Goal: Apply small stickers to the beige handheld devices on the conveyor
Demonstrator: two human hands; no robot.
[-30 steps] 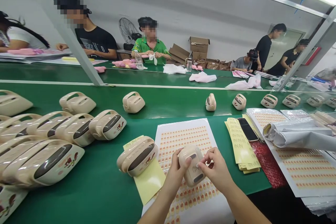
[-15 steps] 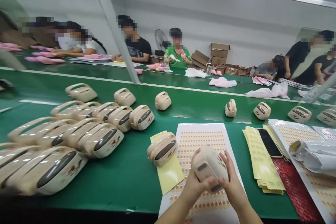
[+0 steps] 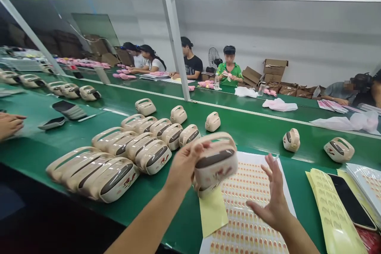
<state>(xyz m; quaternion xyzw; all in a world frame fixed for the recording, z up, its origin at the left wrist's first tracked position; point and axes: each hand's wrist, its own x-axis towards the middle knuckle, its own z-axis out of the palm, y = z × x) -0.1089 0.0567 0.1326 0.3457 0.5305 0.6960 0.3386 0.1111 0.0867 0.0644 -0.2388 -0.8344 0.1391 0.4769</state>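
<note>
In the head view, my left hand (image 3: 185, 160) grips a cream plastic device (image 3: 216, 170) with a carry handle, a dark oval panel and a red print; what kind of device it is I cannot tell. My right hand (image 3: 275, 202) is off it, fingers spread, above a sheet of small orange stickers (image 3: 250, 210). Beneath the held device, a similar one (image 3: 202, 193) is mostly hidden, on a yellow sheet (image 3: 212, 214). To the left, several matching devices (image 3: 117, 182) stand in close rows on the green table.
More devices (image 3: 212, 122) stand spaced along the green belt (image 3: 250, 131). Yellow label sheets (image 3: 330, 210) and a phone (image 3: 351, 198) lie at right. Another person's hand (image 3: 11, 125) shows at far left. Across the belt, people sit among pink items (image 3: 206, 84).
My view has swung left. Both hands were on the device; now my right hand has let go, and my left has carried it leftward and turned it so the printed side shows.
</note>
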